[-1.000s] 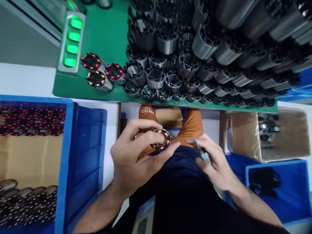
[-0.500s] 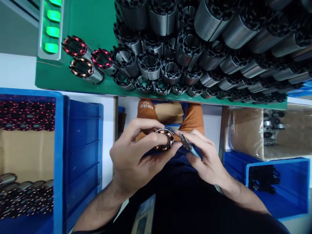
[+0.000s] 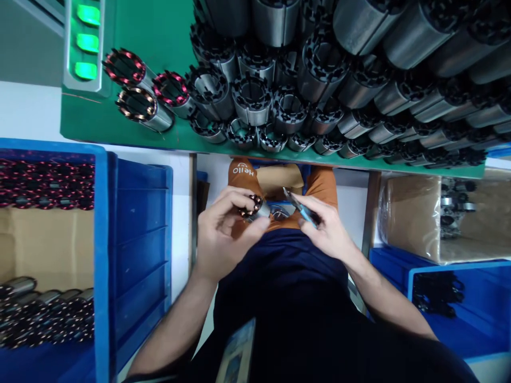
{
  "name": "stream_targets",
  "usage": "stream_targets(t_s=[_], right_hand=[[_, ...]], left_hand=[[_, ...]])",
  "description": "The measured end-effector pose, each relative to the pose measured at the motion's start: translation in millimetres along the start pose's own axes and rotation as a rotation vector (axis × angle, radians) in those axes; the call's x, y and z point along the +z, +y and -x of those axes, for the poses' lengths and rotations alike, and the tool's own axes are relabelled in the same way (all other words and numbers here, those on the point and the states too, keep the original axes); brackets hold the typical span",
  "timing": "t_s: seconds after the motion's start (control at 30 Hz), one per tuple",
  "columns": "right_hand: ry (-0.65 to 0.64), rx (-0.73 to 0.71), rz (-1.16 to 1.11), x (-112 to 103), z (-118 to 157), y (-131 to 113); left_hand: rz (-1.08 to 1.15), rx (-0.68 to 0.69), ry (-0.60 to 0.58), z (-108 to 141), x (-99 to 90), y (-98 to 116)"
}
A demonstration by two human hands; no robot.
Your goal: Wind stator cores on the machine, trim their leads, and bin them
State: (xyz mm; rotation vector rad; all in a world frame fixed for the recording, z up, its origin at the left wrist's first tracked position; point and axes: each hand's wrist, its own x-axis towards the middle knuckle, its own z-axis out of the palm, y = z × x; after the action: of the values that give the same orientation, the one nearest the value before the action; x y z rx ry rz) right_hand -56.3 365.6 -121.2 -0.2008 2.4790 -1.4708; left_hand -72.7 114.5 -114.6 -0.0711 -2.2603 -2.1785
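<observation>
My left hand [image 3: 223,234] is closed round a motor stator [image 3: 261,209], a silver cylinder with copper windings at its end, tilted on its side above my lap. My right hand [image 3: 325,226] grips a pair of cutters [image 3: 301,207] with light blue handles, their metal tip pointing up and left. A gap separates the cutters from the stator. Whether the cutter jaws are apart is too small to tell. Beyond my hands, one copper-wound stator [image 3: 138,106] and two red-wound stators [image 3: 171,90] stand on the green bench [image 3: 88,122].
Rows of unwound stator cores [image 3: 251,98] crowd the bench. At left, a blue crate [image 3: 99,239] holds red-wound and copper-wound stators around cardboard. To the right are a plastic-lined carton [image 3: 411,213] with metal parts and a blue bin [image 3: 475,319] with black parts.
My left hand has turned the stator onto its side and drawn it left, away from the cutters. The right hand has shifted slightly up. The view has moved a little.
</observation>
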Motion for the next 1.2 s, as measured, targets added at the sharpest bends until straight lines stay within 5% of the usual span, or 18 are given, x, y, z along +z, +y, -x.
stream_targets(t_s=[0.17,0.33,0.53,1.2], right_hand=[[0.170,-0.276,0.298,-8.5,4.5,1.4],[0.293,-0.471,0.447,-10.6,7.9,-12.0],[0.366,-0.442,0.436,-11.7,8.0,-21.6],[0.311,-0.389,0.284,-4.3,14.4,-19.2]], left_hand=[[0.513,-0.346,0.019,1.5,12.8,0.7],[0.650,-0.417,-0.023,-6.2,34.8,15.6],[0.697,-0.424,-0.074,-8.8,43.9,23.5],[0.744,-0.391,-0.066,-3.1,46.2,19.3]])
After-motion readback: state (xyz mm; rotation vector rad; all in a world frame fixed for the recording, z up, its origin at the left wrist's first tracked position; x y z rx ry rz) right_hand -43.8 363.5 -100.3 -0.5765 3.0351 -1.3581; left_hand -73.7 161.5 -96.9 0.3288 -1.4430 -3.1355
